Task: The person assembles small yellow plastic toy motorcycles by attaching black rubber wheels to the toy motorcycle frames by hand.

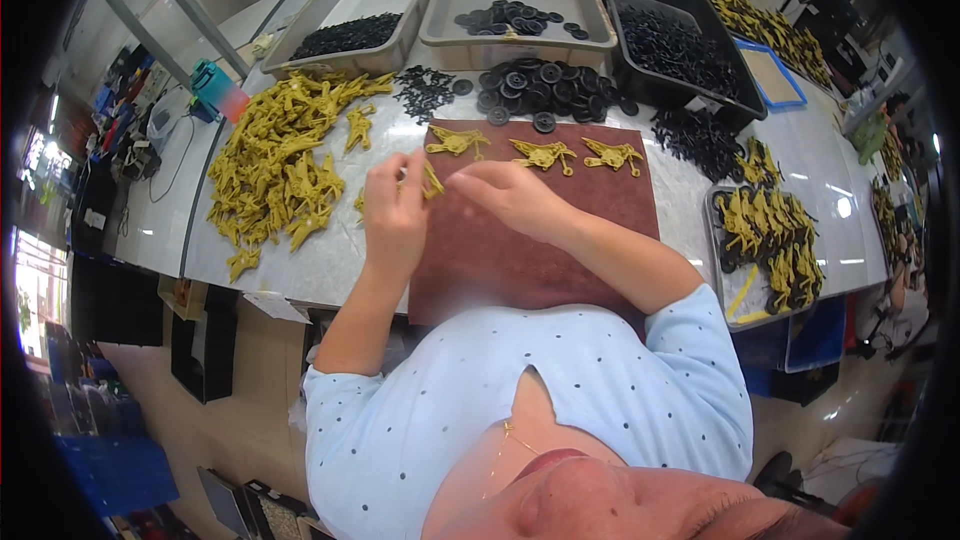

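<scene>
My left hand (396,208) is closed around a yellow plastic frame-shaped part (432,182), mostly hidden by the fingers, at the left edge of a brown mat (500,275). My right hand (515,198) comes close from the right, thumb and fingers pinched together; whatever they hold is too small to tell. Along the mat's far side lie three more yellow parts: one at the left (456,142), one in the middle (542,155) and one at the right (612,154).
Left of the mat spreads a heap of yellow parts (275,155). Beyond it are small black pieces (427,90) and black wheels (545,90). Grey bins (432,30) and a black bin (740,105) line the back. A tray (742,318) at right holds yellow-and-black assemblies. A bottle (218,90) stands far left.
</scene>
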### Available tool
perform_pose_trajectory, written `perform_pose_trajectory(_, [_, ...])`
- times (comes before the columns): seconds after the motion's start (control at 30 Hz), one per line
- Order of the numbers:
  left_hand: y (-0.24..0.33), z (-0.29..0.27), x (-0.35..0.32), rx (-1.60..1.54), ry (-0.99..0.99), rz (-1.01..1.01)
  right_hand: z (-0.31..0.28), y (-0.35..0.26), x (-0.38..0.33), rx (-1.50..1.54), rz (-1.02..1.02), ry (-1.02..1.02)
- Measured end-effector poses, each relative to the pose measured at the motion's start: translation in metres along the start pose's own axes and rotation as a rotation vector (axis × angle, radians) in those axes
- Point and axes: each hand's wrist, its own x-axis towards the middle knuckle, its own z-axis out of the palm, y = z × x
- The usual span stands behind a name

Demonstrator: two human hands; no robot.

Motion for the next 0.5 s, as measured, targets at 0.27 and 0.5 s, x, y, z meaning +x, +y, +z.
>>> perform_pose_trajectory(0.27, [0.025, 0.002, -0.008, -0.168, -0.276, 0.181, -0.007, 0.044, -0.005, 0.415, 0.199, -0.074])
perform_pose_trajectory(0.5, [0.015, 0.023, -0.039, -0.407, -0.182, 0.154, 0.002, 0.044, -0.024, 0.611, 0.289, -0.166])
